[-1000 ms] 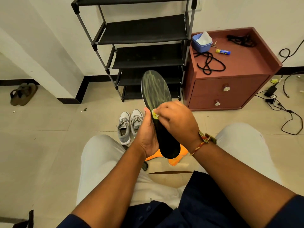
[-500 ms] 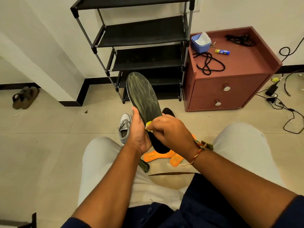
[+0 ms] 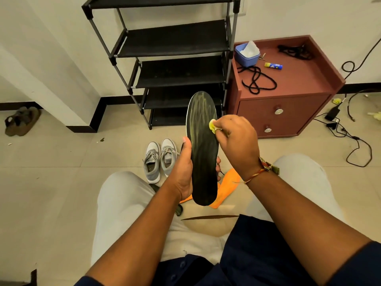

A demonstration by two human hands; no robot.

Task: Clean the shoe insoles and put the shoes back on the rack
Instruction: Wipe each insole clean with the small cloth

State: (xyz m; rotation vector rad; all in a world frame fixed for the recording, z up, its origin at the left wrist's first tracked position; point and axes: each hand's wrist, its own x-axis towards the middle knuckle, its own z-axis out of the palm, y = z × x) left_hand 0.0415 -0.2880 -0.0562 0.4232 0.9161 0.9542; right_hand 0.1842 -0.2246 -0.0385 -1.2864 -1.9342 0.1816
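Grips the long black foam insole [image 3: 203, 153] upright in the left hand [image 3: 184, 172], thumb on its left edge, fingers curled behind. Pinches a small yellow wipe [image 3: 212, 125] in the right hand [image 3: 237, 139], pressed against the insole's upper right edge. Just left of the left thumb, pair of grey lace-up sneakers [image 3: 160, 159]; beyond the fingers, black tiered metal shoe rack [image 3: 175, 40]

A home: shoe rack [image 3: 175, 58], bedside cabinet [image 3: 288, 96]
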